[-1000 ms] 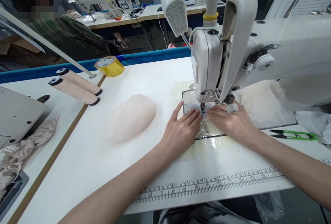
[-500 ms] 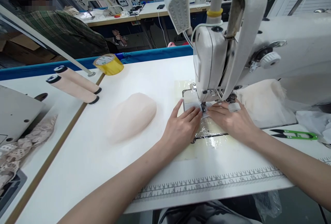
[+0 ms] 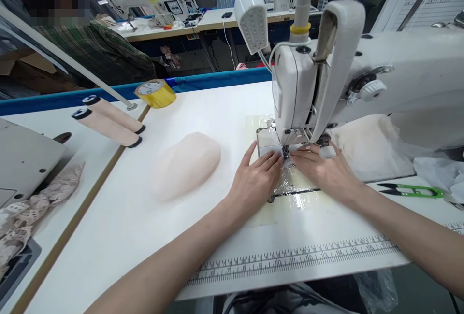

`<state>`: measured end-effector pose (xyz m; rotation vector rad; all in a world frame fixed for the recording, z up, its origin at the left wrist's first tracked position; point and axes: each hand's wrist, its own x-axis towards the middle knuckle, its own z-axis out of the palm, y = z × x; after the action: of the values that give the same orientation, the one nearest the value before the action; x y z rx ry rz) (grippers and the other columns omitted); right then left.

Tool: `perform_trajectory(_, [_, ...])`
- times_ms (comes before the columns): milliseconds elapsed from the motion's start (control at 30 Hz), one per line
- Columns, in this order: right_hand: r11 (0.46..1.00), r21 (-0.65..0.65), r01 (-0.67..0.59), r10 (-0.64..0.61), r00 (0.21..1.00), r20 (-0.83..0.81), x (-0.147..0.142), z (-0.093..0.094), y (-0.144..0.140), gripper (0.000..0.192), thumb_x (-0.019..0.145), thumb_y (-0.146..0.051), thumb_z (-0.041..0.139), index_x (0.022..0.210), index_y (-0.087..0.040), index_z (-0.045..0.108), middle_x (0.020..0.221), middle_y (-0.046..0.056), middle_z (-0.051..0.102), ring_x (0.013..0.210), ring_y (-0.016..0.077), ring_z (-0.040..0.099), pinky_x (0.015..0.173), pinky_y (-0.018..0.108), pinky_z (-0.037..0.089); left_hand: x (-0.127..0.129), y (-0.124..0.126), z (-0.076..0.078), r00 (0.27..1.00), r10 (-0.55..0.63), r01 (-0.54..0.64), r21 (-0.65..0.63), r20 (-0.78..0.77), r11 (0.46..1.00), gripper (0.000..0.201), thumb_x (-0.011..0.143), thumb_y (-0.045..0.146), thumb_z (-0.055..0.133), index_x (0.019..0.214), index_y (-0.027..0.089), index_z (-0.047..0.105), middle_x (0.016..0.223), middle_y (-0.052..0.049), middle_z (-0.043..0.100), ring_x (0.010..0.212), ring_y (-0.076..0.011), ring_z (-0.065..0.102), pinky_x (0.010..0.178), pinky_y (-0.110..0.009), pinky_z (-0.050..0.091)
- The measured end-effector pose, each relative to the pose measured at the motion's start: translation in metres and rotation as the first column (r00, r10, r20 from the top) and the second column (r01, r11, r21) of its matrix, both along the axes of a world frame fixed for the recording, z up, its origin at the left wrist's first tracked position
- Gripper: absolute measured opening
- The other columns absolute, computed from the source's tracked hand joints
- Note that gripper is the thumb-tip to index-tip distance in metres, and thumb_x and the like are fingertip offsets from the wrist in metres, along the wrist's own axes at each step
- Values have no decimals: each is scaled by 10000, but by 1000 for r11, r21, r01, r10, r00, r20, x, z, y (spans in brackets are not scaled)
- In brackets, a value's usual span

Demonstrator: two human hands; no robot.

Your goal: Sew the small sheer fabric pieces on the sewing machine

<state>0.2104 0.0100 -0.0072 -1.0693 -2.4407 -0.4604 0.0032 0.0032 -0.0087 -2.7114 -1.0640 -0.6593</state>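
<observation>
My left hand (image 3: 255, 181) lies flat on the sewing machine's bed, fingers pressing a small white fabric piece (image 3: 286, 159) just left of the needle. My right hand (image 3: 324, 171) presses the same piece from the right, fingertips beside the presser foot (image 3: 285, 150). The white sewing machine (image 3: 362, 82) stands over both hands. Most of the piece is hidden under my fingers.
A pale pink fabric pile (image 3: 186, 162) lies left of my hands. Two thread cones (image 3: 108, 121) and a yellow tape roll (image 3: 155, 92) lie further left. Green thread snips (image 3: 413, 190) and cream cloth (image 3: 366, 145) are on the right. A seated person (image 3: 83, 48) is at the back left.
Both hands stay pressed at the needle; only the view has shifted slightly.
</observation>
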Motion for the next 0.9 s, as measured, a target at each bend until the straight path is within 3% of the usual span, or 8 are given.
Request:
perform_trajectory(200, [998,67,13,-18,996,84,-1,2,-1,287,847,-19,485,996,-181,670,1018,44,723,948,197,628,1001,398,366,-2,2,-2,1000,4,-4,7,4,1000,291,954,196,422,1165,146,616,1189,-71,661,1149,-202,593,1116,-479,322])
perform_trajectory(367, [997,79,16,-19,999,36,-1,1,-3,269,824,-53,515,1027,-138,668,1006,79,723,909,196,630,991,405,351,-4,-5,6,991,105,-106,-11,-79,994,546,906,497,483,1278,99,527,1326,-138,555,1232,-287,512,1055,-473,357])
perform_trajectory(467, [994,109,-15,14,1000,3,-1,4,-6,306,799,-6,476,1002,-129,669,955,65,731,833,181,632,941,393,377,-6,-11,16,989,130,-128,39,-67,991,444,896,515,493,1092,146,640,983,-90,711,843,-228,664,871,-435,433])
perform_trajectory(533, [990,136,-34,39,999,-31,-1,7,-11,315,780,31,453,910,-144,680,898,37,736,742,158,624,859,358,412,-7,-11,20,993,120,-117,92,-23,989,287,922,391,498,917,163,672,717,-22,687,623,-162,621,725,-372,436])
perform_trajectory(567, [989,140,-45,52,997,-49,-2,8,-13,314,774,42,448,862,-150,681,876,24,736,701,145,615,805,336,425,-8,-9,21,995,100,-100,110,-2,989,229,926,313,498,892,163,668,698,-13,680,628,-157,620,697,-353,433])
perform_trajectory(633, [992,104,-75,82,994,-72,-5,10,-18,302,770,46,458,830,-149,681,881,15,732,681,133,610,703,303,433,-10,-3,19,1000,27,-28,100,14,995,182,918,186,482,975,158,652,894,-43,715,852,-181,653,770,-350,450])
perform_trajectory(733, [995,-16,-94,92,993,-72,-9,9,-24,293,777,30,479,910,-130,684,959,30,719,777,157,629,649,293,444,-11,4,14,996,-86,86,-13,12,996,298,906,91,427,1146,163,589,1164,-56,663,1094,-175,594,997,-388,391])
perform_trajectory(900, [990,-132,38,-38,999,8,-8,6,-24,263,807,-6,472,933,-109,679,1035,79,703,729,177,629,545,294,440,-10,6,12,996,-87,91,-125,33,988,301,912,157,430,1154,145,609,1009,-70,673,910,-183,615,972,-416,423])
